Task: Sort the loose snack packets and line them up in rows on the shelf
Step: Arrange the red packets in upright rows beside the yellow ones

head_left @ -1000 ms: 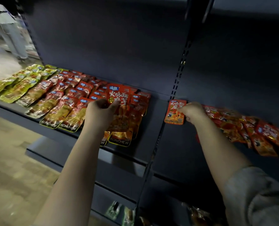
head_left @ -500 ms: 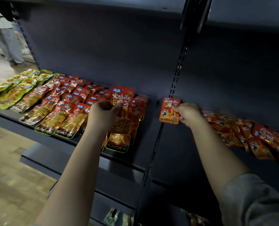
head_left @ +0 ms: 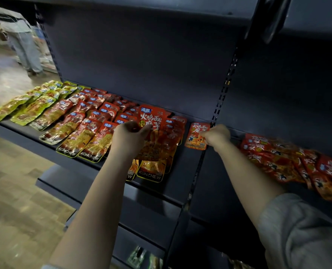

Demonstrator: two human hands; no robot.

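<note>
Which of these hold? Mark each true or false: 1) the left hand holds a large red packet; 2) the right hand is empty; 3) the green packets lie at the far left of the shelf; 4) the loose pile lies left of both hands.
1) True: the left hand grips a large red packet above the rows.
2) False: the right hand pinches a small red packet.
3) True: the green packets lie at the shelf's far left.
4) False: the loose pile lies right of both hands.
</note>
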